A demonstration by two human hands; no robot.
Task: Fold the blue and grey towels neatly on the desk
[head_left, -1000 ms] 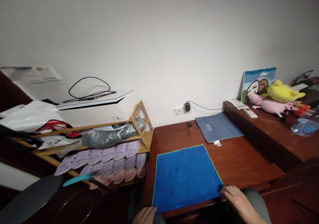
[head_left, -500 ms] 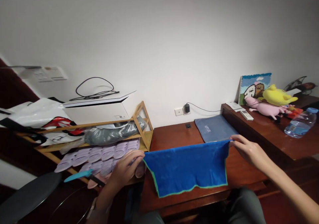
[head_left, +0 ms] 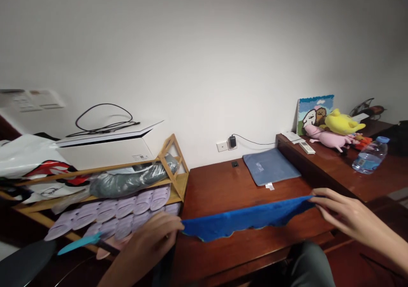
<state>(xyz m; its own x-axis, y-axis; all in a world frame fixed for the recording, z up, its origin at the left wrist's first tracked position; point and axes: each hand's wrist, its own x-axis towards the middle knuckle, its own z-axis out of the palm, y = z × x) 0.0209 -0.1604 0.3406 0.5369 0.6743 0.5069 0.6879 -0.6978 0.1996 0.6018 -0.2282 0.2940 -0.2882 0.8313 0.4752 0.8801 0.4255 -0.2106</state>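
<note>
A blue cloth (head_left: pixel 245 220) with a thin green edge is stretched between my two hands above the front of the brown wooden desk (head_left: pixel 210 185). My left hand (head_left: pixel 156 236) pinches its left upper corner, close to the shoe rack. Its right upper corner is pinched by my right hand (head_left: pixel 342 210), held slightly higher. The top edge runs nearly straight, and the lower part hangs in a short, wavy strip. Behind the cloth lies a flat grey-blue mat (head_left: pixel 270 166) with a small white tag.
On the left, a wooden rack (head_left: pixel 178 180) holds lilac slippers (head_left: pixel 127 206), a white box (head_left: pixel 105 151) and bags. The raised desk part at right carries a water bottle (head_left: pixel 371 157), plush toys (head_left: pixel 344 123), a remote (head_left: pixel 307 147) and a picture (head_left: pixel 315 112). A black plug (head_left: pixel 232 141) sits in the wall.
The cloth has come lower and nearer, and much less of it hangs below its top edge. Both hands have moved down; the right also went rightward. The view has shifted slightly.
</note>
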